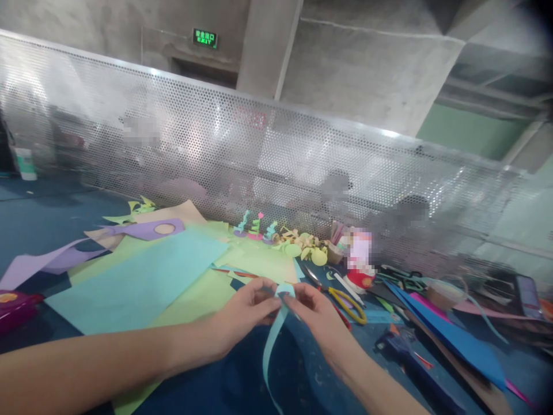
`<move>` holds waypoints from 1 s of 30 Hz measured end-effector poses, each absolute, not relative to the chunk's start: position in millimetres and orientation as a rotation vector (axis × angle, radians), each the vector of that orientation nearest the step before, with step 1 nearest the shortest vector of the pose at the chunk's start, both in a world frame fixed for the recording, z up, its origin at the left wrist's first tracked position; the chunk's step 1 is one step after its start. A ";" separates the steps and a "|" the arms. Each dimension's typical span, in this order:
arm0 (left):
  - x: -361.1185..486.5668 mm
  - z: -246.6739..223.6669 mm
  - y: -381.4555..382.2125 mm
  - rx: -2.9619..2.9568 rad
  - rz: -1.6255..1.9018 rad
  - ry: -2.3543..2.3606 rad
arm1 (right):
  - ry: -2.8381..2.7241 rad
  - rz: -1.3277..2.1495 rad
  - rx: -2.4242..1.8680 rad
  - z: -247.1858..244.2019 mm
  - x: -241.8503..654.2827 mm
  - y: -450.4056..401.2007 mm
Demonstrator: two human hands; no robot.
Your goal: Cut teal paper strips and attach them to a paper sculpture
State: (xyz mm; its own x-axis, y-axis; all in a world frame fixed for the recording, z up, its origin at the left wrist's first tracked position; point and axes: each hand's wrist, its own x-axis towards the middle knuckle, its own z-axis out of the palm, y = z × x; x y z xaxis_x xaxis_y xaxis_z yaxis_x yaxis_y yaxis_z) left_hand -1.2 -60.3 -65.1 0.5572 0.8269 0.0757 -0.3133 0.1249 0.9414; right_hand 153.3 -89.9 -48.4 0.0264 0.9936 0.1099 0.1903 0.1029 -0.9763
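As the head view shows, left hand [248,304] and right hand [317,312] both pinch the top of a long light-blue paper strip [269,344], fingers nearly closed, right of the large light-blue paper sheet [142,279]. Top looped or folded, can't tell; tail hangs loose, so likely partway. Beyond the sheet's right end, three small coloured-paper spirals [255,227] look finished.
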 end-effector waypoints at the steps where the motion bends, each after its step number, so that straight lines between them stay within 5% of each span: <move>1: -1.7 -66.1 -59.6 1.189 0.898 0.546 | -1.368 1.020 -1.281 -48.4 151.9 -90.4; 10: -7.4 -64.4 -52.0 1.341 0.952 0.627 | -1.486 1.295 -1.063 -35.0 157.0 -95.3; 30: -11.3 -65.4 -36.5 1.636 0.951 0.732 | -1.936 0.630 -1.265 -23.4 161.9 -98.8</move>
State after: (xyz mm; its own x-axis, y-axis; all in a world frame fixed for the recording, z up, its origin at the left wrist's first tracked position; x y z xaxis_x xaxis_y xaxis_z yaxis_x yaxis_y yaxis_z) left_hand -11.3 -36.5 -65.4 0.4952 0.8401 0.2213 -0.0005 -0.2544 0.9671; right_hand 161.9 -98.8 -23.4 -0.2517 0.9178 0.3071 0.5616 0.3970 -0.7260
